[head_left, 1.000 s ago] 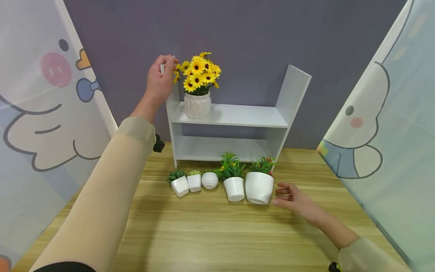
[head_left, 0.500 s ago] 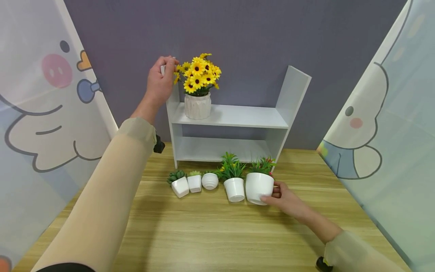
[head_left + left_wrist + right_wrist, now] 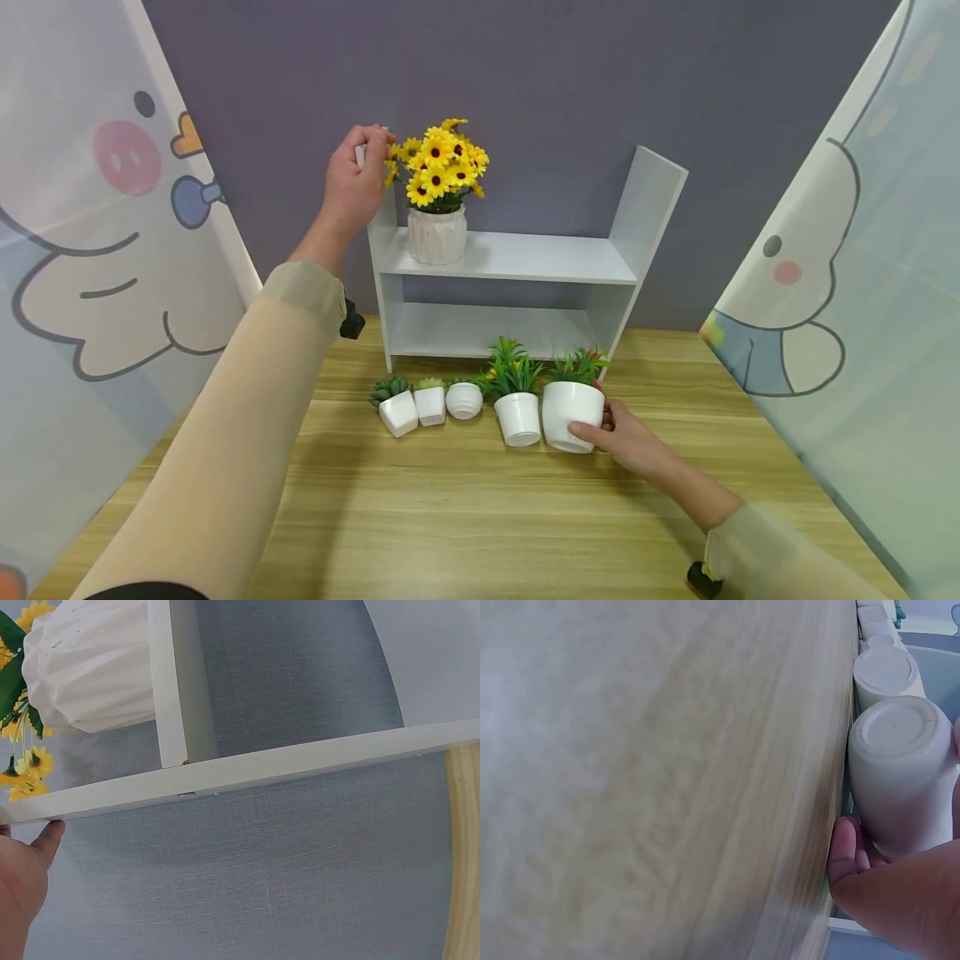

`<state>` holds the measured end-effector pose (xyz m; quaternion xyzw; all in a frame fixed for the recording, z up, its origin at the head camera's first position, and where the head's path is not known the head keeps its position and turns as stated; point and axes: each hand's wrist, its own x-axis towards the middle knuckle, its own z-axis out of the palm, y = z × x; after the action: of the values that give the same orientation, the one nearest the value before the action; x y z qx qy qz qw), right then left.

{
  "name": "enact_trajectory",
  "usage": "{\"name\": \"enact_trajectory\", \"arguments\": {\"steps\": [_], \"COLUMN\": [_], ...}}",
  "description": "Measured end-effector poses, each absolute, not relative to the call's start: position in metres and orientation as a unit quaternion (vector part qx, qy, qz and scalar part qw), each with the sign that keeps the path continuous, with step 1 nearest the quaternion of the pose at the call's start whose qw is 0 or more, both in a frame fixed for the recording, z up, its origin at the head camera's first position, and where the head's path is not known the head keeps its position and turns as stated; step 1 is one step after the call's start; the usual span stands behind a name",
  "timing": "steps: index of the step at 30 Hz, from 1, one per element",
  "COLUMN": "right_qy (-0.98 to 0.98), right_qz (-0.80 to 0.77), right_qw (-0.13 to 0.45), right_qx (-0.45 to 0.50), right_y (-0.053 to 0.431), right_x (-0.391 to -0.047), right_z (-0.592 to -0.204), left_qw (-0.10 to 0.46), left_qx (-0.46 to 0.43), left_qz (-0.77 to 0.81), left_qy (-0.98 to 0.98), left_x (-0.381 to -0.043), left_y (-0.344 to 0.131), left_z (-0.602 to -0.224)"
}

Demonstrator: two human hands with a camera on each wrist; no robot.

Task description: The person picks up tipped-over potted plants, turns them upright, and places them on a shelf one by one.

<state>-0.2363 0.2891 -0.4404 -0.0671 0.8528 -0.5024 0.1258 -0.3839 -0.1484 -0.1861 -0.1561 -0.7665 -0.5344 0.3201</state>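
My left hand (image 3: 357, 177) grips the top of the left side panel of a white two-tier shelf (image 3: 555, 257); its thumb lies against the panel edge in the left wrist view. Close by on the upper tier stands a ribbed pale pot of yellow daisy-like flowers (image 3: 437, 237). My right hand (image 3: 637, 442) holds the largest white potted plant (image 3: 567, 408), which lies tipped with its base towards me. The thumb presses the pot's front side while the fingers go round its right side, partly hidden. In the right wrist view the pot's round base (image 3: 897, 729) shows.
Left of the held pot lie a medium white potted plant (image 3: 517, 419) and small white succulent pots (image 3: 464, 401), (image 3: 431, 406), (image 3: 398, 413) in a row on the wooden table (image 3: 450, 517). A grey wall (image 3: 540, 83) is behind the shelf; cartoon-printed panels (image 3: 862, 250) flank both sides.
My right hand has moved left from beside the largest pot and taken hold of it. The left hand stays on the shelf panel.
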Motion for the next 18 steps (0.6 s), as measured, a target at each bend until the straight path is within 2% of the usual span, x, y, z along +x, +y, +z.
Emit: {"name": "enact_trajectory", "arguments": {"steps": [18], "right_qy": [0.841], "right_qz": [-0.519], "right_qw": [0.121], "right_qx": [-0.092], "right_y": [0.2932], "right_x": [-0.2275], "right_z": [-0.4354], "left_qw": [0.312], "left_qx": [-0.145], "left_qz": [-0.523], "left_qy": [-0.78], "left_x": [-0.3805], "left_y": [-0.1485], "left_z": [-0.1851]}}
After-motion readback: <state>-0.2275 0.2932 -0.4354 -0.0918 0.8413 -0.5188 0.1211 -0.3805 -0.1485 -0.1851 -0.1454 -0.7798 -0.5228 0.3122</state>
